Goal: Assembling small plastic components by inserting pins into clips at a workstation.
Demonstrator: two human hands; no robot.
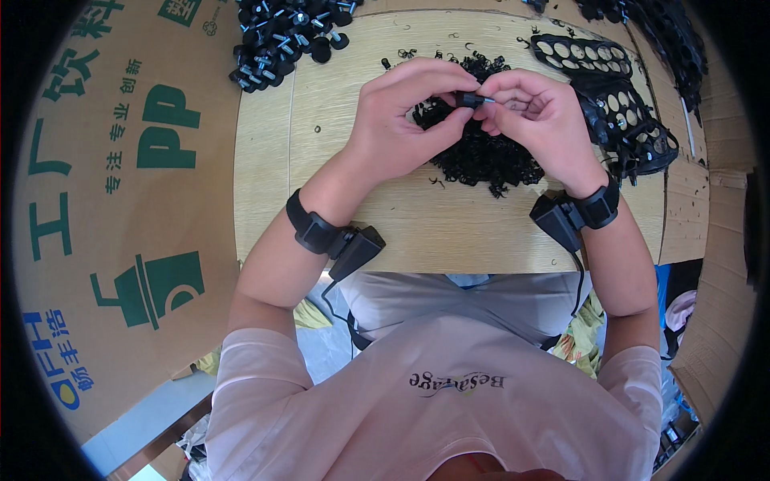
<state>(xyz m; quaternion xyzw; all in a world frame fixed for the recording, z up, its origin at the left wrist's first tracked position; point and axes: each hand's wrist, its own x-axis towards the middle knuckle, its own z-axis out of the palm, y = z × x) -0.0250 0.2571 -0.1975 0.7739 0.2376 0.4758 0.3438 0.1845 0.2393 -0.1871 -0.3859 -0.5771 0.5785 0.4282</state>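
Note:
My left hand pinches a black knob with a metal stud between thumb and fingers, the stud pointing right. Against the stud's tip, my right hand has its thumb and forefinger closed. Whatever those fingertips hold, if anything, is too small and covered to make out. Under and behind both hands lies a heap of small black rings or clips on the wooden tabletop. A pile of black knobs with metal studs sits at the far left of the table.
Black perforated strips with round holes lie at the table's right. A large printed cardboard sheet stands along the left side, and more cardboard borders the right. Both wrists wear black strapped devices with cables.

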